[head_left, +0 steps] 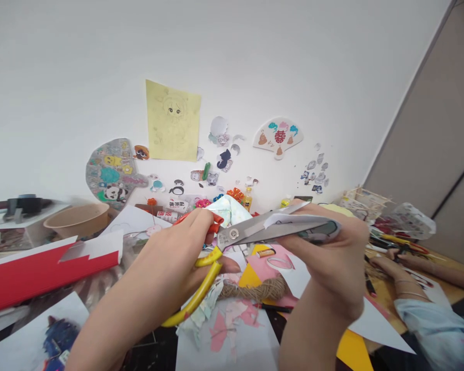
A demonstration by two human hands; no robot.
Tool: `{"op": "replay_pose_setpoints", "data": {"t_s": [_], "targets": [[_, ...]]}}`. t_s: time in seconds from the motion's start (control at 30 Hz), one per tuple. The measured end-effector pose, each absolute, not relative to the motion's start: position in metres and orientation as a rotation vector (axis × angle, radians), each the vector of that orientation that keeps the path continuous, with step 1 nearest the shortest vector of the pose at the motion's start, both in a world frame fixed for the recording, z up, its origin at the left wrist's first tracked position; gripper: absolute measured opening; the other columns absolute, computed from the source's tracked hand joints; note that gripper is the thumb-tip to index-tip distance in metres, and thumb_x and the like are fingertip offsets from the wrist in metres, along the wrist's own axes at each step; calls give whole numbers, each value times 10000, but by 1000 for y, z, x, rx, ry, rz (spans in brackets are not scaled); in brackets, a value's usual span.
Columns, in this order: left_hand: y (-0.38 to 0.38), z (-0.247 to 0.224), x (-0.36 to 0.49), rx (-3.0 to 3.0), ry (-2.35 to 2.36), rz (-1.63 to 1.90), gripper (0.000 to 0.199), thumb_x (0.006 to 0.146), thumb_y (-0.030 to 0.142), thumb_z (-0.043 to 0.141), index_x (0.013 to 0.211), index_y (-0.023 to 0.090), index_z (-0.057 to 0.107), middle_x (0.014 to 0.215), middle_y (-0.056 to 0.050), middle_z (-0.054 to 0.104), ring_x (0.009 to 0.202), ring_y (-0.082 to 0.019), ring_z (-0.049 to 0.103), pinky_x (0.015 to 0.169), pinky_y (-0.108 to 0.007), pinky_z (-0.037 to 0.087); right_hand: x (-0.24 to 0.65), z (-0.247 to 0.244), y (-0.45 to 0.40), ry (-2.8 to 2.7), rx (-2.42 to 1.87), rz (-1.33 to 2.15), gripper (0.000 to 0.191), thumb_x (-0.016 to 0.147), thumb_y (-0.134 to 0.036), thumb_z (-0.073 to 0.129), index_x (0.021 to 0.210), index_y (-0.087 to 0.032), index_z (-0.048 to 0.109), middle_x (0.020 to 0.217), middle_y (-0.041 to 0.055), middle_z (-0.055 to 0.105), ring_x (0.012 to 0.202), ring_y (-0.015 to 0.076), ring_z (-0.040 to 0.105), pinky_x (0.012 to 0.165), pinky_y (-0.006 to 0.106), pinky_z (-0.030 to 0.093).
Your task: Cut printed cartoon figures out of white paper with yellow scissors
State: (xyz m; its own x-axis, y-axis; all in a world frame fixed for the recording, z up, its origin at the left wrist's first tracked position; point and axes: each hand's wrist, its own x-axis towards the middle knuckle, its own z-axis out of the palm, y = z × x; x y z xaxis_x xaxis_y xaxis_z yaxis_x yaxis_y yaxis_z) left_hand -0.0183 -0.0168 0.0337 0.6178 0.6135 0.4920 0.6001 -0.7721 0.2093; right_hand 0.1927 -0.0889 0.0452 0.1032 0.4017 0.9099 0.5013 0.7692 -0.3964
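Scissors (234, 234) in left hand (180, 250), tan bowl (79, 225) farther left, contents indiscernible.

Lt's bright & diffuse w/ stretched, blurry edges.

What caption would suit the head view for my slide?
The left hand holds open scissors at paper in the right hand, with twine and pink scraps below.

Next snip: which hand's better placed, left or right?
Left, most likely. The left hand grips the scissors by the handles; the right hand is occupied holding the paper at the blades.
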Motion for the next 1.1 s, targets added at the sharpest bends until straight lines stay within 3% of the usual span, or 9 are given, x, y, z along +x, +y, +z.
{"op": "replay_pose_setpoints", "data": {"t_s": [0.3, 0.77, 1.1], "targets": [[-16, 34, -18, 2828, 1046, 871, 240, 885, 385, 544, 885, 258, 340, 840, 10, 548, 682, -195, 493, 612, -310, 343, 192, 45, -91, -1519, -782, -74, 193, 737, -55, 772, 741, -247, 754, 723, -62, 712, 629, 96, 611, 573, 232, 479], [-18, 35, -19, 2864, 1074, 837, 241, 908, 419, 524, 899, 257, 345, 858, -3, 566, 681, -197, 507, 611, -314, 360, 196, 44, -90, -1506, -803, -51, 205, 705, -61, 794, 741, -259, 754, 676, -49, 681, 594, 119, 574, 528, 258, 449], [-18, 37, -17, 2788, 1129, 874, 218, 881, 412, 531, 926, 250, 393, 881, -7, 583, 690, -203, 545, 602, -311, 357, 193, 46, -88, -1496, -802, -115, 134, 786, -124, 728, 762, -254, 755, 698, -39, 711, 596, 123, 618, 514, 239, 497]]}}
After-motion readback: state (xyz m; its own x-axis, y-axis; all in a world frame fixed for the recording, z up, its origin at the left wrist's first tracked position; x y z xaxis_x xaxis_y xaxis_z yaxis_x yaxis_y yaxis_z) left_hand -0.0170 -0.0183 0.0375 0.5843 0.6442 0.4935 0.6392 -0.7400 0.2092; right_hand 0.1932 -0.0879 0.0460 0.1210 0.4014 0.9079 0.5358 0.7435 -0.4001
